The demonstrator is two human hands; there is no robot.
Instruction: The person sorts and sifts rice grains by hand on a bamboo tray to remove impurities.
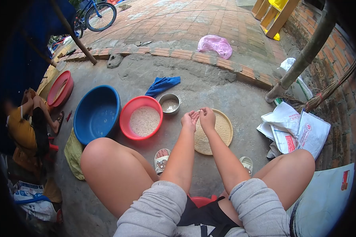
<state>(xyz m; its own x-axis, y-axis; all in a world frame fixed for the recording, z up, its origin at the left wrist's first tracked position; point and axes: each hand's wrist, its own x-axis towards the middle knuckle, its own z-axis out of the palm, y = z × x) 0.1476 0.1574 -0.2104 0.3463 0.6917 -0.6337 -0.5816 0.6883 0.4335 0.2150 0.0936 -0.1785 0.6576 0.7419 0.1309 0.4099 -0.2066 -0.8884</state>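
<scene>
Both my hands meet above the upper left edge of a round woven tray (230,130), which has a thin layer of pale grains on it. My left hand (190,119) is turned palm up with its fingers loosely extended; whether anything lies in the palm is too small to tell. Beside it, my right hand (207,117) has thumb and fingers pinched together near the left fingertips, and what they hold cannot be made out. Close to the left hand stands a metal pot (175,111) with some pale grains inside. A red basin (124,123) of white rice-like grains (144,121) sits further left.
Left of the red basin is a large blue basin (91,118), with a blue cloth (162,85) lying behind the pot. Another person (21,126) sits at far left near a second red basin (68,94). White sacks (294,128) and a wooden pole (300,67) are at right.
</scene>
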